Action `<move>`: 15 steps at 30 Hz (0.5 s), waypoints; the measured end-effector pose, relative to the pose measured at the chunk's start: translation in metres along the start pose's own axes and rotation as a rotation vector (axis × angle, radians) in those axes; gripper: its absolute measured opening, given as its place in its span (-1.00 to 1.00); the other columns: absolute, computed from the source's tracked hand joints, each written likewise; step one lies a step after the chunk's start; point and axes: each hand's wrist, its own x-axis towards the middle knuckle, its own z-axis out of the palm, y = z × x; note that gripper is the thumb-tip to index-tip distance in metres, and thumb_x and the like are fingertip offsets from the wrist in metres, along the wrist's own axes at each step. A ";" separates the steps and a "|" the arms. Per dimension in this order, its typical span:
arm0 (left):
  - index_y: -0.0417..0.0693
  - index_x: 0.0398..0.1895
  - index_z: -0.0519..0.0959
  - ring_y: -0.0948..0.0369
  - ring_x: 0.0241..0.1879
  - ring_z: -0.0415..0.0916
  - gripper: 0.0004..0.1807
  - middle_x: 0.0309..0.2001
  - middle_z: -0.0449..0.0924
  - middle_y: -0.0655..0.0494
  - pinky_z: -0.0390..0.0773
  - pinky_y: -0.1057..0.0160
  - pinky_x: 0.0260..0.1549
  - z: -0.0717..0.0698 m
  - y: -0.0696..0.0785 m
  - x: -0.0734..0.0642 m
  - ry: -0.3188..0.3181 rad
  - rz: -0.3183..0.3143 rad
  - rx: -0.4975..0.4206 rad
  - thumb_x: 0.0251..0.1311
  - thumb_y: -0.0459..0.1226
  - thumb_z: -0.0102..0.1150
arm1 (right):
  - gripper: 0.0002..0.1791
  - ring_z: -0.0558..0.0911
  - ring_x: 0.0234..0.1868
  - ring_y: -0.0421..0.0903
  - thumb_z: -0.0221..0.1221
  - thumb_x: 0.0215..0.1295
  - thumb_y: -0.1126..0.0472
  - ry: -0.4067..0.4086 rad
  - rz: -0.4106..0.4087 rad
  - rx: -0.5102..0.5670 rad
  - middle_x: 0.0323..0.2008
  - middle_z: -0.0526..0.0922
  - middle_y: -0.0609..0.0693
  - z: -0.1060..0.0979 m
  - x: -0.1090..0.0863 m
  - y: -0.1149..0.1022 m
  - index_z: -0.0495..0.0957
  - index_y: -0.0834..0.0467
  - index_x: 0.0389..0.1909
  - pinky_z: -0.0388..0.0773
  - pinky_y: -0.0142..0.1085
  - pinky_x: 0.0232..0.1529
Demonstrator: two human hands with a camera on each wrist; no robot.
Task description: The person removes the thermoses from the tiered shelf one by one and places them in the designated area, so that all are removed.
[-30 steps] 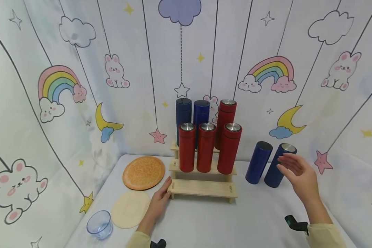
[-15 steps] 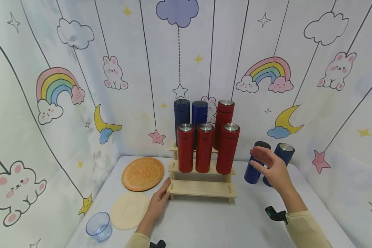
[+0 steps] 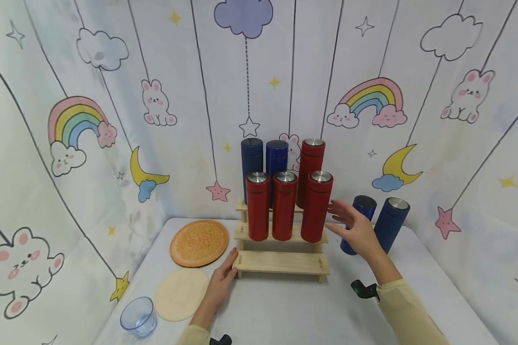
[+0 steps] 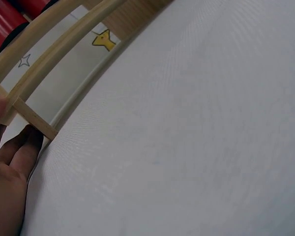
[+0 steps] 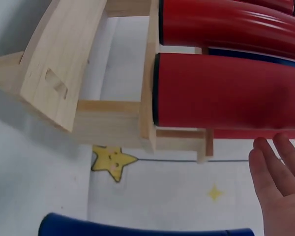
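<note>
Holding the wooden rack (image 3: 280, 262) at its lowest step's left end is my left grip (image 3: 221, 278). My right grip (image 3: 357, 231) hangs unclenched, loosely curved, just beside the rightmost front red flask (image 3: 316, 211), which stands on the middle step's right end. I see two blue flasks (image 3: 391, 224) near the back right corner of the bench (image 3: 285, 311).
</note>
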 end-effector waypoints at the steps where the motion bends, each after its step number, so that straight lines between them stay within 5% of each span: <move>1: -0.19 0.66 0.31 0.00 0.70 -0.07 -0.43 0.71 0.11 -0.05 0.05 0.59 0.41 0.000 0.000 0.000 0.000 0.004 -0.004 0.67 -0.41 0.00 | -0.20 0.57 0.43 0.19 0.42 0.48 0.10 0.001 0.002 0.003 0.44 0.57 0.16 0.002 0.001 0.001 0.34 0.11 0.63 0.55 -0.29 0.33; 6: -0.20 0.66 0.30 0.00 0.70 -0.06 -0.43 0.71 0.12 -0.05 0.05 0.60 0.41 0.000 0.001 0.000 -0.001 -0.007 -0.003 0.66 -0.42 0.01 | -0.18 0.55 0.43 0.25 0.42 0.47 0.11 0.005 0.016 0.027 0.45 0.54 0.22 0.011 0.007 0.008 0.30 0.14 0.64 0.51 0.15 0.37; 15: -0.16 0.66 0.32 0.03 0.70 -0.06 -0.43 0.71 0.11 -0.02 0.04 0.58 0.41 0.001 0.002 0.002 0.004 -0.017 0.001 0.66 -0.40 0.01 | -0.10 0.56 0.41 0.28 0.43 0.45 -0.08 -0.019 0.116 0.051 0.45 0.52 0.25 0.023 0.016 0.019 0.27 0.11 0.66 0.54 0.20 0.35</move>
